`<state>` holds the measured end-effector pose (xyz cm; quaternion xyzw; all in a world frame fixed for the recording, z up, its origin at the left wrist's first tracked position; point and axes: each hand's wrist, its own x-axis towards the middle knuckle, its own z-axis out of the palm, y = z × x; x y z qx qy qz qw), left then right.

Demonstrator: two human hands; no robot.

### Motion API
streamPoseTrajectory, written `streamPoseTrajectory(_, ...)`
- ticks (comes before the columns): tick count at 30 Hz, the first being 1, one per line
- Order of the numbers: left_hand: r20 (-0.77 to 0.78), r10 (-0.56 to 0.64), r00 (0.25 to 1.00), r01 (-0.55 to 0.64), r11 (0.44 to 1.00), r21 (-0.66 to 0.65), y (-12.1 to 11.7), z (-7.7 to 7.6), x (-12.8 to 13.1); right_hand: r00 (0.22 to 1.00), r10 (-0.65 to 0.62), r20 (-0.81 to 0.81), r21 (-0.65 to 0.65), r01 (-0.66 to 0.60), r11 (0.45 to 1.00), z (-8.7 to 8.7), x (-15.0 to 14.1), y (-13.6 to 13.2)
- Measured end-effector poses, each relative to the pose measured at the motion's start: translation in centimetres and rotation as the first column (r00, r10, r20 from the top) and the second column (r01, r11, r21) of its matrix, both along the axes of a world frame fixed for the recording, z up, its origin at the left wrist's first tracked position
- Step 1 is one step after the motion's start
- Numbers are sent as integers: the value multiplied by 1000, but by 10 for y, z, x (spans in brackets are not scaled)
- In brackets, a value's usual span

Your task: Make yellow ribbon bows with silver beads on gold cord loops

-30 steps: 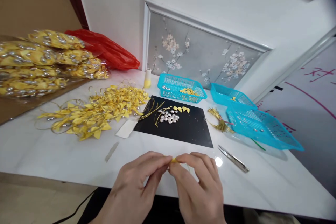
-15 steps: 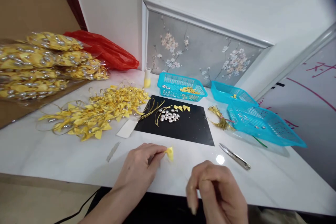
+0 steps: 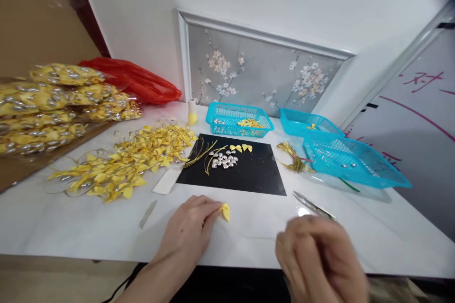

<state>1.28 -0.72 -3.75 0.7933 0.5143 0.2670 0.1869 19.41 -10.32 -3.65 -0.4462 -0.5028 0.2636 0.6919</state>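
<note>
Between the thumb and forefinger of my left hand point(image 3: 194, 222) is a small yellow ribbon petal point(image 3: 225, 212), pinched at its narrow end just above the white table. A thin pale thread point(image 3: 254, 237) runs from near the petal towards my right hand point(image 3: 320, 258), whose fingers are curled closed around its other end. Beyond the hands lies a black mat point(image 3: 254, 177) bearing silvery beads point(image 3: 224, 159), a few yellow petals point(image 3: 241, 148) and gold wire stems point(image 3: 202, 154). Tweezers point(image 3: 313, 204) rest just past my right hand, partly hidden by it.
Finished-looking yellow sprays point(image 3: 124, 165) are heaped at left, near bagged bundles point(image 3: 39, 97) and a red plastic bag point(image 3: 135, 80). Blue baskets point(image 3: 240, 110) stand along the back and right. A gold wire bundle point(image 3: 293, 161), a white card point(image 3: 166, 182) and a thread spool point(image 3: 192, 112) lie around the mat.
My right hand has moved to the right, away from the left one, and the thread now shows stretched between them. My left hand keeps its pinch on the petal. The view has shifted slightly.
</note>
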Motion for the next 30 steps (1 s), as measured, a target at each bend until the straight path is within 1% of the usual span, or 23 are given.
streamPoseTrajectory(2,-21,-6,1000,6,1000,14,1,2,-1,992,2,-123,-55,-9,998,-3,-3,17)
streamPoseTrajectory(3,-32,-8,999,9,1000,22,1,4,-1,989,-1,-148,-100,-14,995,-6,-3,25)
streamPoseTrajectory(4,-44,-6,999,7,999,32,3,6,-2,988,-6,-151,-153,-17,988,-10,-2,31)
streamPoseTrajectory(7,-84,25,996,-18,997,81,13,18,-1,997,4,-76,-282,-26,959,-21,0,40)
streamPoseTrajectory(11,-155,62,986,-39,988,146,42,38,7,998,50,-34,-318,-59,946,-28,0,39)
streamPoseTrajectory(13,-210,54,976,-22,989,150,59,45,11,997,71,-26,-320,-75,944,-27,-1,38)
streamPoseTrajectory(15,-267,40,963,-2,990,140,74,48,14,996,87,-16,-320,-88,943,-26,0,38)
streamPoseTrajectory(18,-337,31,941,11,992,123,88,50,12,995,102,-6,-316,-99,944,-26,1,38)
streamPoseTrajectory(22,-404,34,914,4,996,94,95,49,6,993,117,-9,-315,-114,942,-27,2,39)
streamPoseTrajectory(26,-438,17,899,8,998,55,101,42,10,993,114,-22,-306,-115,945,-27,1,42)
streamPoseTrajectory(30,-433,-23,901,35,999,20,107,32,18,993,114,-28,-292,-117,949,-27,0,43)
